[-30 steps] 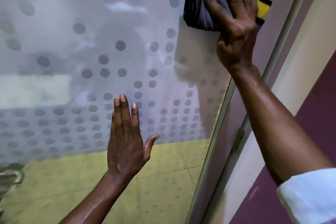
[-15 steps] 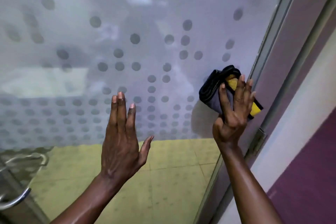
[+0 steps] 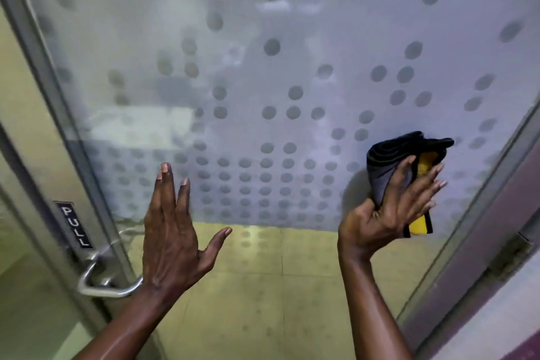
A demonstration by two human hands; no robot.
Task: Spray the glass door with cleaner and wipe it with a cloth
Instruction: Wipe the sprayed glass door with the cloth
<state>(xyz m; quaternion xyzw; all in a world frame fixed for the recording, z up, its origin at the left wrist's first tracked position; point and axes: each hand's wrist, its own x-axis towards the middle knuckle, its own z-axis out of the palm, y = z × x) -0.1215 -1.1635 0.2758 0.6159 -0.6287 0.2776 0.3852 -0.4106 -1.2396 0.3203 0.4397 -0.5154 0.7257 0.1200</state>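
**Cloth pressed to the frosted door, much of the scene blurred or cut off**

Head view: my right hand point(image 3: 388, 207) holds the folded cloth point(image 3: 391, 166) against the glass door point(image 3: 292, 38), low on the frosted band and near the right frame point(image 3: 479, 242). My fingers point(image 3: 420, 184) lie spread over the cloth and my thumb sits along its left side, so the hand is closed on it rather than gripping tight. The cloth is dark grey and black with a yellow part; my fingers cover most of the yellow, and I cannot tell how many folds it has.

My left hand point(image 3: 172, 231) is open and empty, fingers straight and close together, thumb out to the side. Whether the palm touches the glass I cannot tell from here.

The dots on the frosting blur toward the upper edges. Behind the glass only pale shapes show, too hazy to name. Below the frosting the clear pane shows yellowish floor tiles point(image 3: 263, 286). At the left, a "PULL" sign point(image 3: 74, 225) sits above the metal handle point(image 3: 99, 280), whose right end is hidden behind my left wrist. Both forearms run off the bottom edge.
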